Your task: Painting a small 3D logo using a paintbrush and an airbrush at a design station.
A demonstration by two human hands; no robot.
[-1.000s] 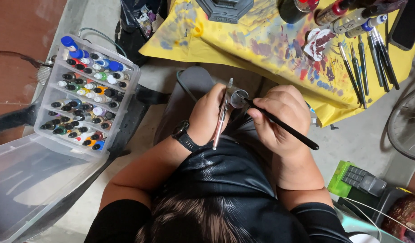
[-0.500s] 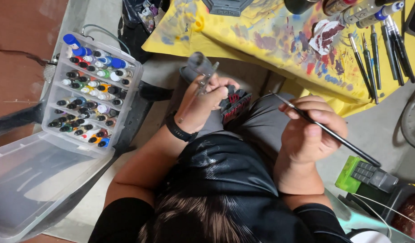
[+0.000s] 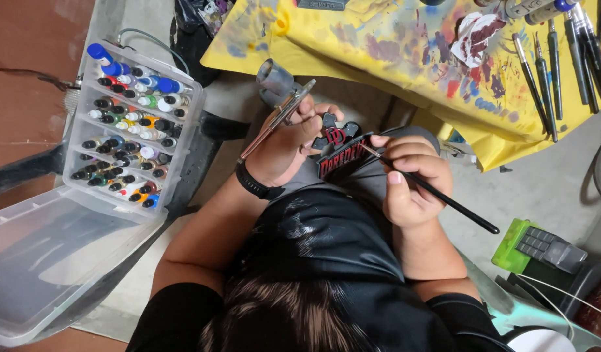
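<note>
Over the person's lap, the left hand (image 3: 284, 140) is curled around 2 things at once: a slim metal airbrush with a grey cup (image 3: 278, 104), pinned along the thumb side and slanting up toward the near-left corner of the yellow, paint-smeared cloth (image 3: 379, 39), and a flat black plaque with raised red lettering (image 3: 339, 153), pinched by the fingertips at its left end. This plaque sits between the 2 hands, tilted, just off the cloth's near edge and above the grey trouser knee (image 3: 379, 182). A black band (image 3: 255, 186) wraps the left wrist.

Beside it, the right hand (image 3: 411, 179) is closed in a writing grip on a thin black-handled paintbrush (image 3: 444, 199); the bristle tip touches the plaque's upper right edge, and the handle runs down and away to the right past the knuckles.

Left of the left forearm stands an open clear plastic case of small paint bottles with coloured caps (image 3: 128, 130), its lid (image 3: 53, 261) folded flat toward the viewer. Along the cloth's right side lie several more dark-handled brushes (image 3: 561, 58) in a row, near a stained white paper scrap (image 3: 476, 36). Near the lower right sits a green and grey box-shaped device (image 3: 542, 248), well apart from both hands.
</note>
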